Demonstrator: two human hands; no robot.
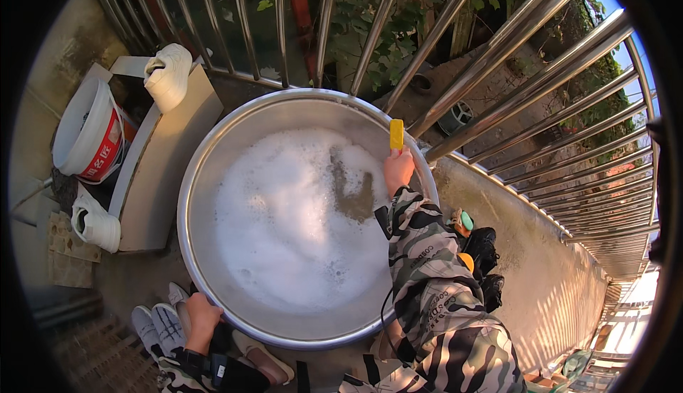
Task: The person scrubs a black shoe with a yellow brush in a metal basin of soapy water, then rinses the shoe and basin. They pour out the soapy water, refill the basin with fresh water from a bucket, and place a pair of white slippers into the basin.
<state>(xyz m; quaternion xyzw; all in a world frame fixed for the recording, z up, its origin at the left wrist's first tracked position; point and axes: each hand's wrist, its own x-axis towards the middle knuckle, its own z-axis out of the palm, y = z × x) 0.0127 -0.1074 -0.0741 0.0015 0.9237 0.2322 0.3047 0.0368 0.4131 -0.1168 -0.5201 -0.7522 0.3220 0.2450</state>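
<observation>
A large round metal basin (pixel 205 163) stands before me, holding water under thick white soap suds (pixel 288 233). Darker water shows through a gap in the foam on its right side. At the far right rim, my right hand (pixel 399 169) grips a yellow plastic tool (pixel 396 133), possibly a brush; its underside is hidden. My left hand (pixel 203 315) is curled at the basin's near left rim, its fingertips against the edge or just beside it. Whether it grips the rim cannot be made out.
White shoes (pixel 168 80) rest on a pale board (pixel 171 163) at left, beside a white bucket (pixel 85 131). Grey shoes (pixel 160 329) stand near my left hand. Black shoes (pixel 481 251) and a green soap-like piece (pixel 467 220) lie right. Metal railing (pixel 437 35) borders the far and right sides.
</observation>
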